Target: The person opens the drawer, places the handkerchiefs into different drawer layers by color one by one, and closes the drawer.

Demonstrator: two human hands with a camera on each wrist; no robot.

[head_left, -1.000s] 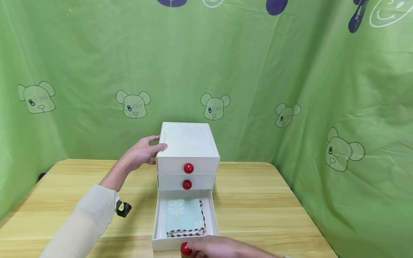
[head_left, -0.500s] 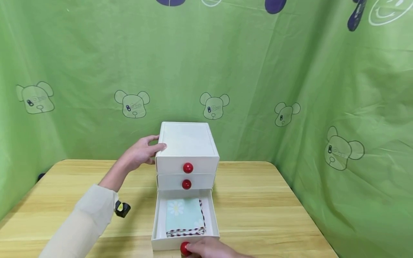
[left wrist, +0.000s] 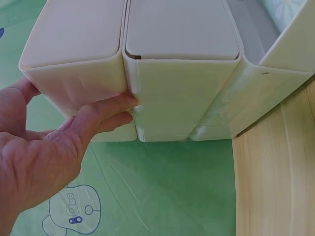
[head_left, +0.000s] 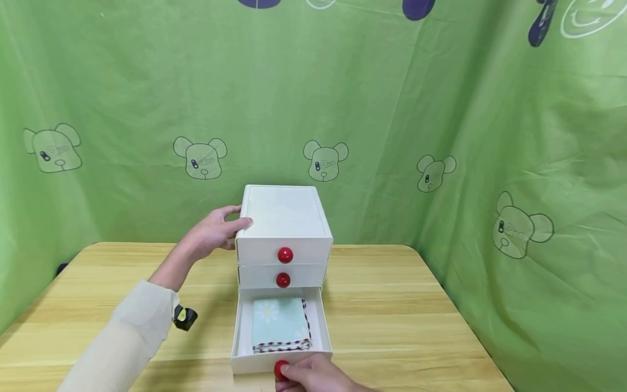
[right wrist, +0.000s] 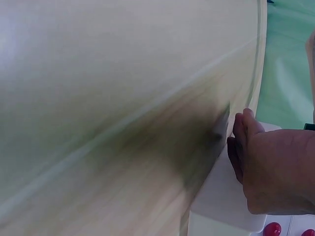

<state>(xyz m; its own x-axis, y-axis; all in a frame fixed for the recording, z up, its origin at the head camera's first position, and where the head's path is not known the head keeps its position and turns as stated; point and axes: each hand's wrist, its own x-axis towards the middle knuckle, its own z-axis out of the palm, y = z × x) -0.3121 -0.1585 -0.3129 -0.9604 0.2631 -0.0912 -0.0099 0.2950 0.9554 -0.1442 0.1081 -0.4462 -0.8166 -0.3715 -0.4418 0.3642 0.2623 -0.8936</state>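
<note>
A white drawer cabinet (head_left: 286, 212) stands on the table, its upper two drawers closed and the bottom drawer (head_left: 240, 332) pulled out. Inside that drawer lies a folded pale green cloth (head_left: 279, 321) with a daisy print and a dark-striped edge. My left hand (head_left: 213, 234) rests against the cabinet's left side, thumb over the top edge; the left wrist view shows its fingers (left wrist: 106, 110) extended along the side wall. With thumb and fingers, my right hand (head_left: 318, 374) pinches the bottom drawer's red knob (head_left: 281, 369). Some right fingers are hidden below the frame.
Red knobs (head_left: 285, 255) stick out from the upper drawers. The wooden table (head_left: 392, 316) extends to both sides of the cabinet. A green curtain (head_left: 274, 98) with bear faces hangs behind and at the sides. A black device (head_left: 185, 317) hangs by my left wrist.
The bottom drawer has slid slightly inward, its cloth shifting back with it. My right hand moves along with the knob. My left hand stays on the cabinet.
</note>
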